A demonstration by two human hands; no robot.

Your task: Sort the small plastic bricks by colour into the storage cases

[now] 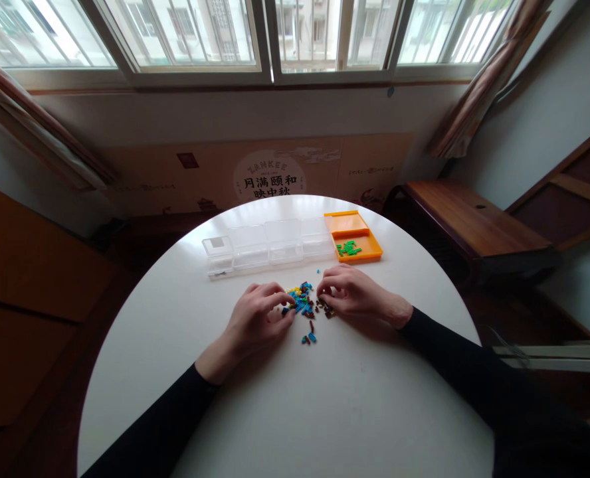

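A small heap of tiny blue, yellow and dark red pieces [305,305] lies on the round white table [285,411]. My left hand [258,322] rests on the heap's left side with fingers curled onto the pieces. My right hand [355,292] rests on the heap's right side, fingertips pinched together at its edge. Whether either hand holds a piece is too small to tell. Behind the heap stands an orange tray [369,249] holding several green pieces [347,248]. To its left sits a row of clear plastic compartments [268,247].
One stray blue piece [317,271] lies between the heap and the clear boxes. A wooden bench [469,222] stands to the right of the table. A cardboard panel [265,176] with printed characters leans against the wall under the window.
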